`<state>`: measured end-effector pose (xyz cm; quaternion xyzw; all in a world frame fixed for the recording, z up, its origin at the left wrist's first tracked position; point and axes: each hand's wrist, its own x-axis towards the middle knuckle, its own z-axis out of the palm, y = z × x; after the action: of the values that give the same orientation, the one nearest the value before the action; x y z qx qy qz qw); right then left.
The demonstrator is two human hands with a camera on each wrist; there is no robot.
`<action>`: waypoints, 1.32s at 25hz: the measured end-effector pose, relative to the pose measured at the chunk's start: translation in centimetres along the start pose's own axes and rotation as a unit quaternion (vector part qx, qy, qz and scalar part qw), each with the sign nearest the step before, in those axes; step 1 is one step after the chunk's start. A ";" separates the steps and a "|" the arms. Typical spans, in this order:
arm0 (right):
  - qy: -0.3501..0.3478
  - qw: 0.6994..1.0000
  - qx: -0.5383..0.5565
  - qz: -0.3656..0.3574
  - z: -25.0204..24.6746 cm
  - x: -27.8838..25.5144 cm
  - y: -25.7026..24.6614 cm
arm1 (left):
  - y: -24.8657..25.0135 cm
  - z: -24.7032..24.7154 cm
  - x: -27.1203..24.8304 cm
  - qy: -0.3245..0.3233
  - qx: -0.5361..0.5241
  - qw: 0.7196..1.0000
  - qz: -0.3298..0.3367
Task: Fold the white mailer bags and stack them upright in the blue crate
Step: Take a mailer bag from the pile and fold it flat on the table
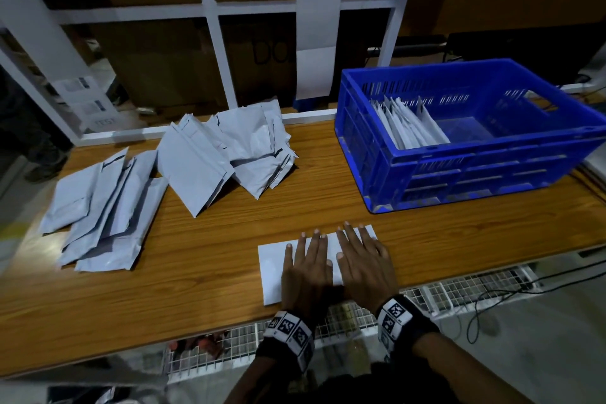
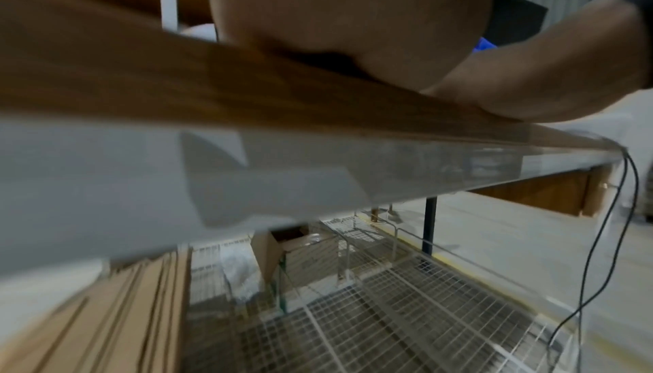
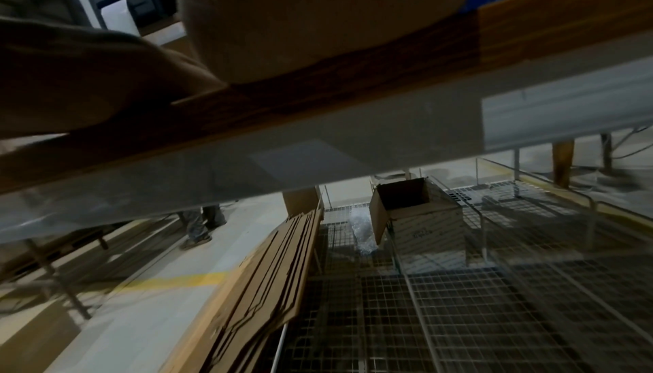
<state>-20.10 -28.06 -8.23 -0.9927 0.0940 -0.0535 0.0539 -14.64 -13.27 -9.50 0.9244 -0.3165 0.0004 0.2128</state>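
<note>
On the far left of the wooden table (image 1: 203,272) lies a loose fan of unfolded white mailer bags (image 1: 101,210), flat and overlapping. Just right of them a second heap of bags (image 1: 229,147) stands partly tented near the table's back edge. Behind it, a brown carton (image 1: 183,69) past the white frame carries dark letters that look like "DO"; the rest is hidden by a hanging white bag (image 1: 316,26). Nearer me, one mailer bag (image 1: 272,266) lies flat at the front edge. My left hand (image 1: 306,267) presses on it, fingers straight and slightly spread. My right hand (image 1: 364,259) lies flat beside it, thumbs nearly touching. Both wrists wear bands with black-and-white square markers. Further right stands the blue crate (image 1: 465,180), with folded bags (image 1: 406,125) leaning upright against its left end.
</note>
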 end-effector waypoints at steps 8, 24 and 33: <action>0.005 1.000 0.004 -0.001 -0.1 0.3 0.0 | -4.4 -3.8 -3.0 -0.039 0.096 0.992 -0.070; -0.241 0.968 0.054 -0.052 -8.5 6.8 0.4 | -5.0 -10.3 -1.1 -0.109 0.027 0.991 -0.066; 0.077 0.971 0.213 -0.077 -10.2 3.9 0.4 | -5.5 -13.5 -2.3 0.150 -0.025 0.987 0.042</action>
<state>-17.56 -30.17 2.23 -0.9555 0.0079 -0.1530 0.2521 -11.44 -2.77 0.31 0.8941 -0.3199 0.1400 0.2805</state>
